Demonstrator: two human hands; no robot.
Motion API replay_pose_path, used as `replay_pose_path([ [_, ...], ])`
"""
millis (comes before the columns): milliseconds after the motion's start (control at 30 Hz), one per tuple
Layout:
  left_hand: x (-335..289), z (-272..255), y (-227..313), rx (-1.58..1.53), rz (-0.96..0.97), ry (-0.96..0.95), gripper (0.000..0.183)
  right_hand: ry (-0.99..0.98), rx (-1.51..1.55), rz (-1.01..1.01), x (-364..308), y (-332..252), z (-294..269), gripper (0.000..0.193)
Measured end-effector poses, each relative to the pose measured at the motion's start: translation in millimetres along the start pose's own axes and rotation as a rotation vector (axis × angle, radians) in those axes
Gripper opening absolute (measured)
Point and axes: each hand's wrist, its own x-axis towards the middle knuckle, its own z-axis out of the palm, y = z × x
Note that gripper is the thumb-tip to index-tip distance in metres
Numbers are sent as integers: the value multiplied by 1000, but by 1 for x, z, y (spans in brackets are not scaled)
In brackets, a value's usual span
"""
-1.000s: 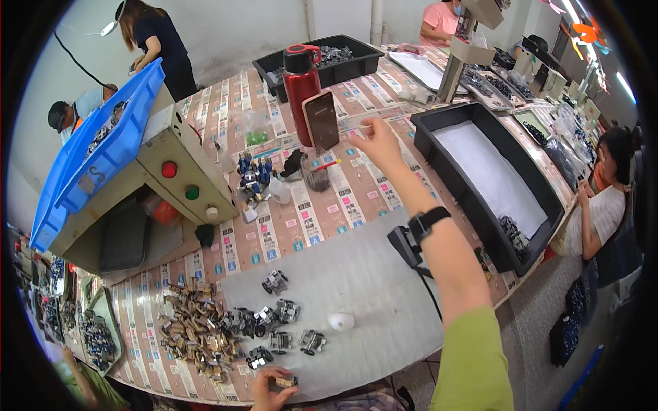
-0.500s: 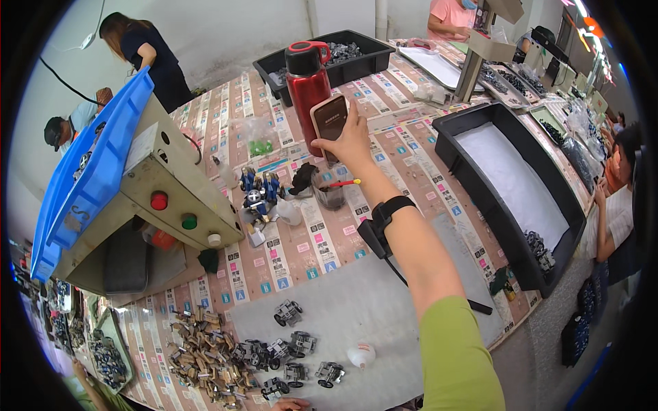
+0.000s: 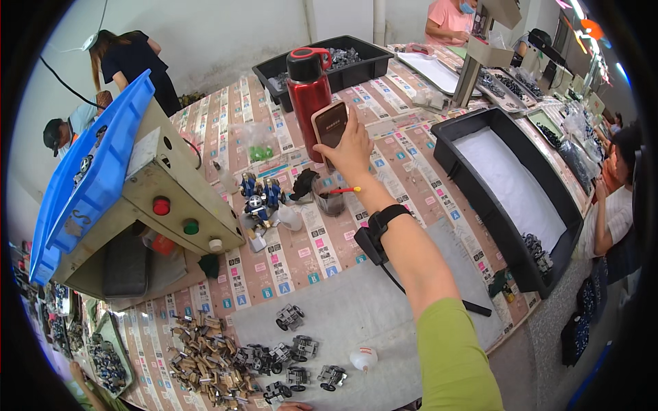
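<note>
My right hand (image 3: 351,152) is closed round the edges of a smartphone (image 3: 331,133), thumb on its left side. The phone stands upright against a red thermos flask (image 3: 310,99) with a black lid. My right arm stretches across the table and wears a black wrist strap with a small device. Only a sliver of my left hand (image 3: 296,407) shows at the bottom edge, its fingers mostly hidden. Near it lie several dark toy vehicle bodies (image 3: 297,378), a pile of brown and silver small parts (image 3: 205,356) and a white squeeze bottle (image 3: 363,357).
On the left stands a beige machine (image 3: 175,178) with red and green buttons, a blue tray (image 3: 96,178) on top. A clear cup (image 3: 329,198) and blue parts (image 3: 257,198) sit mid-table. Black bins (image 3: 439,144) stand right and back. Several people are around the table.
My right hand and the phone have shifted down only slightly in view. The standing person at the back left has turned and moved an arm.
</note>
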Motion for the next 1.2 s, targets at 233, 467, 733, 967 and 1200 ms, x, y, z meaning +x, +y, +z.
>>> replay_pose_path([
  [233, 10, -1, 11, 207, 10, -32, 38, 101, 67, -36, 19, 10, -48, 100],
  [467, 15, 5, 17, 211, 132, 78, 40, -9, 466, -3, -23, -9, -232, 57],
  [733, 6, 2, 20, -94, -60, 204, 31, -735, 727, 281, -228, -10, -289, 38],
  [967, 21, 12, 66, -388, -99, 89, 35, -616, 506, 235, -317, -38, -237, 55],
  [1200, 6, 9, 64, -687, -178, -145, 55, -692, 372, 324, -331, -33, -218, 51],
])
